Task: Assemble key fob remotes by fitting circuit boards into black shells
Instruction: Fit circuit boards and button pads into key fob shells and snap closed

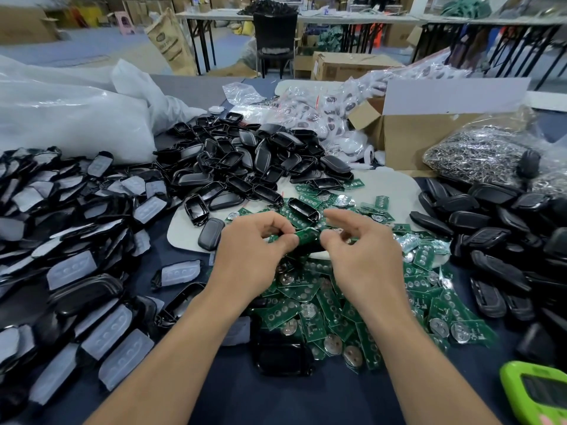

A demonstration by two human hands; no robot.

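Note:
Both hands meet above the table's middle over a heap of green circuit boards (pixel 334 305). My left hand (pixel 251 253) pinches one end of a black shell with a green circuit board (pixel 307 237) lying in it. My right hand (pixel 362 256) pinches the other end with thumb and curled fingers, its index finger stretched out above. The shell under the board is mostly hidden by my fingers. A pile of empty black shells (pixel 245 161) lies behind the hands.
Shell halves with grey rubber button pads (pixel 70 240) fill the left side. Closed black fobs (pixel 497 228) are stacked at the right. A bag of metal rings (pixel 478 154), a cardboard box (pixel 408 133), white plastic bags (pixel 67 111) and a green device (pixel 540 391) surround the work spot.

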